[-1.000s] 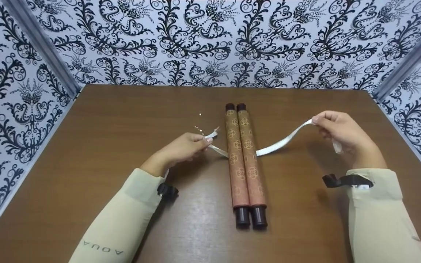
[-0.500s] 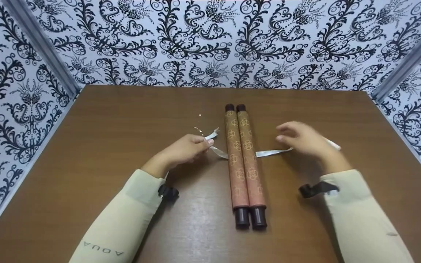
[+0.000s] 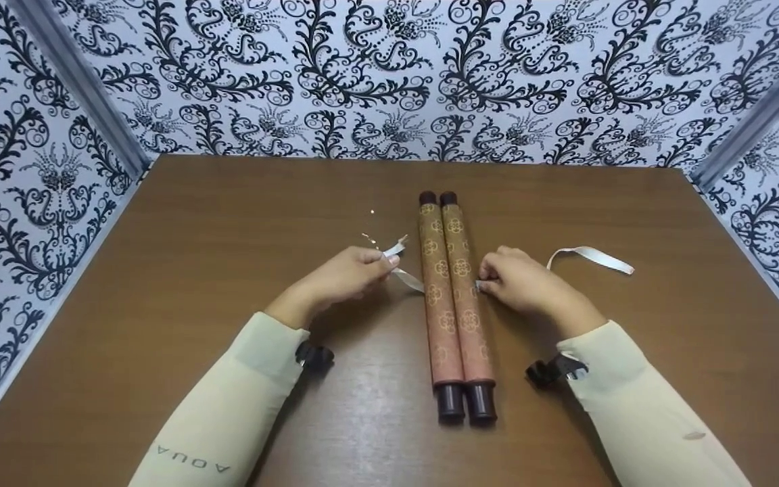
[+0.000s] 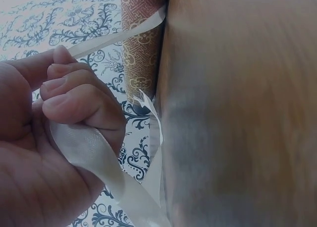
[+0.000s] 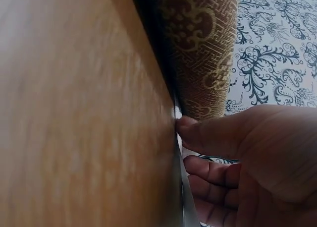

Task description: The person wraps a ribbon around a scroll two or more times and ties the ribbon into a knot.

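Observation:
Two patterned rolls of a scroll [image 3: 449,291], reddish-brown with gold flowers and dark end knobs, lie side by side on the table. A white ribbon [image 3: 596,257] passes beneath them and comes out on both sides. On the left, my left hand [image 3: 349,274] pinches the ribbon between thumb and fingers; in the left wrist view a loop of the ribbon [image 4: 94,155] runs through the curled fingers. My right hand [image 3: 519,281] pinches the ribbon right beside the right roll, as the right wrist view shows at the thumb tip. The ribbon's right end lies loose behind that hand.
The brown wooden table [image 3: 241,216] reaches to a back wall [image 3: 389,81] covered in black-and-white scroll-patterned paper. Similar papered walls stand at left and right. Black straps [image 3: 555,370] circle both wrists over pale sleeves.
My right hand has let go of the ribbon's far part, moved left and down to the scroll, and pinched the ribbon there. The ribbon's right end has dropped. My left hand stays in place.

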Action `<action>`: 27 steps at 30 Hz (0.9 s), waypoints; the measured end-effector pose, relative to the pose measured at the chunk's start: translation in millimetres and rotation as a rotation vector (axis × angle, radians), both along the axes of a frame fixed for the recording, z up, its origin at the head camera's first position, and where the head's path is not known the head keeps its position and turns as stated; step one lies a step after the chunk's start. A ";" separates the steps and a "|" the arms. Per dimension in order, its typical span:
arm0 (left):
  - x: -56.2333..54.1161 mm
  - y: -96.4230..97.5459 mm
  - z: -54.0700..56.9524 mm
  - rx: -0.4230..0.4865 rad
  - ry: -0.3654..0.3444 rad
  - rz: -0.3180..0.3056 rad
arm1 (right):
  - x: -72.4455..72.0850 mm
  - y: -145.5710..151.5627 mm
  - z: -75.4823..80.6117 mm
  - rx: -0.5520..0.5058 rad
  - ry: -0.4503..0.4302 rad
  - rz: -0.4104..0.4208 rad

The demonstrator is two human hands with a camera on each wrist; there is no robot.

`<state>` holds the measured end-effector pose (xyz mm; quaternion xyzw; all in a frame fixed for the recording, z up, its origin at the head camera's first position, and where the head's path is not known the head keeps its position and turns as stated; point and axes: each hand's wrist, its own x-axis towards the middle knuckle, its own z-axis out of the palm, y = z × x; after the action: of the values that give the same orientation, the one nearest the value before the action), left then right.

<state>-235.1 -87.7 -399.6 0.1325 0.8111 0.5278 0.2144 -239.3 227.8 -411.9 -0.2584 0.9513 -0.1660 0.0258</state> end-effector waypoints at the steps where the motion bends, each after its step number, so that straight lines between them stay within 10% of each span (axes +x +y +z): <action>1: 0.0 0.3 0.1 0.003 0.002 0.003 | -0.1 -0.1 -0.1 0.002 0.006 0.006; 27: -1.5 1.6 -3.4 0.031 0.043 0.011 | -3.9 11.2 8.6 -0.140 -0.335 -0.085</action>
<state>-236.6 -86.1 -403.0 0.1427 0.8079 0.5387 0.1917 -243.2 239.0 -403.3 -0.1877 0.9299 -0.2736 0.1587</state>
